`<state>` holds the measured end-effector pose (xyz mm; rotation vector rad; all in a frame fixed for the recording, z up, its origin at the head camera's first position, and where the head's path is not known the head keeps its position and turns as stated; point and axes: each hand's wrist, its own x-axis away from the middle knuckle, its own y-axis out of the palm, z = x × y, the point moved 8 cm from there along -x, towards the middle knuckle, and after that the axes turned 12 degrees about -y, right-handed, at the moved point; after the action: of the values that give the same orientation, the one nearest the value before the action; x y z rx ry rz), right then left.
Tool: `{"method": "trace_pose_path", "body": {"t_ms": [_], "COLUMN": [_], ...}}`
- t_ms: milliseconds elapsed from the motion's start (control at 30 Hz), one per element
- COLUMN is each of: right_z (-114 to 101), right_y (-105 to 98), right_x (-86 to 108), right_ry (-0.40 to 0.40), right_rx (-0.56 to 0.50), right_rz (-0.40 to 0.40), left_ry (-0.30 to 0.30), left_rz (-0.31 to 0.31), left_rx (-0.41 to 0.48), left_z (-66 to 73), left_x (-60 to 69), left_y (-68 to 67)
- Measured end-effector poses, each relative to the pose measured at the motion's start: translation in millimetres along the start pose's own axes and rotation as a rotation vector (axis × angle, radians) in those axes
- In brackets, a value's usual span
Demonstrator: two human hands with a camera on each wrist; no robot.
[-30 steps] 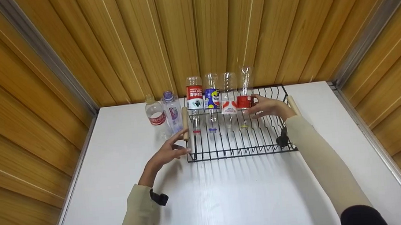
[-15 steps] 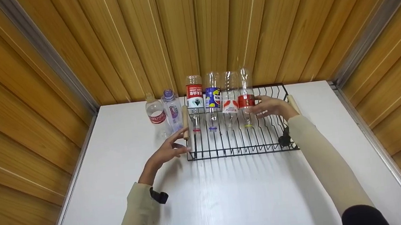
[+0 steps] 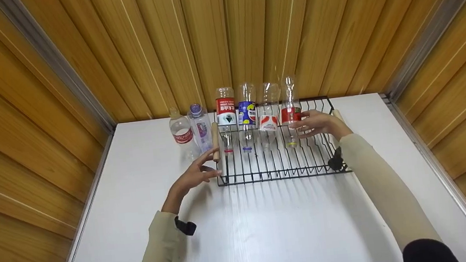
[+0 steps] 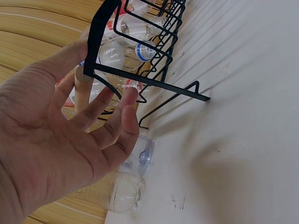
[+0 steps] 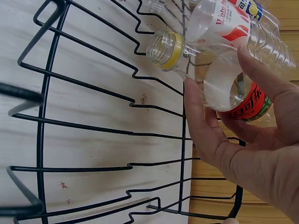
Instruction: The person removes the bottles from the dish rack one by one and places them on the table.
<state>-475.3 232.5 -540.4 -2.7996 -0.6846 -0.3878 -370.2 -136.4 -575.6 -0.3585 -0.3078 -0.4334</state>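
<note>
A clear plastic bottle (image 3: 291,115) with a red label stands neck-down in the black wire rack (image 3: 280,174), its yellow neck ring low. My right hand (image 3: 320,123) holds this bottle between thumb and fingers; the right wrist view shows its red label (image 5: 254,105) beside the fingers. My left hand (image 3: 192,177) grips the rack's left end, at the wooden handle (image 3: 215,143) and front corner. In the left wrist view the lower fingers curl loosely near the handle (image 4: 83,88). Left of the held bottle, a white-and-red labelled bottle (image 3: 268,122) leans neck-down in the rack.
Further left in the rack are a blue-labelled bottle (image 3: 247,112) and a red-and-white labelled bottle (image 3: 226,112), both neck-down. Outside its left end a red-labelled bottle (image 3: 183,136) and a purple-tinted bottle (image 3: 201,127) stand upright. Wooden panels (image 3: 245,31) rise behind the white table (image 3: 268,230).
My right hand has moved slightly right, taking the red-labelled bottle with it and widening the gap to its neighbour. That neighbouring bottle has shifted a little right and tilts. My left hand stays in place.
</note>
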Motion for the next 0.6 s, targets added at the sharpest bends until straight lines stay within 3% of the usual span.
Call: {"method": "trace_pose_path", "body": {"t_ms": [200, 400, 600], "right_z": [-1.4, -6.6, -9.0], "right_y": [-5.0, -14.1, -18.6], "right_x": [8.5, 17.6, 26.2], "right_ry": [-0.019, -0.082, -0.151], "right_rx": [-0.045, -0.074, -0.086], "right_rz": [0.031, 0.09, 0.097], "left_ry": [0.005, 0.002, -0.017], "left_rz": [-0.002, -0.006, -0.002], "left_rx": [0.003, 0.005, 0.011], "left_z": [2.8, 0.7, -2.1], "left_x": [2.2, 0.5, -0.9], "left_y": [0.7, 1.6, 0.9]}}
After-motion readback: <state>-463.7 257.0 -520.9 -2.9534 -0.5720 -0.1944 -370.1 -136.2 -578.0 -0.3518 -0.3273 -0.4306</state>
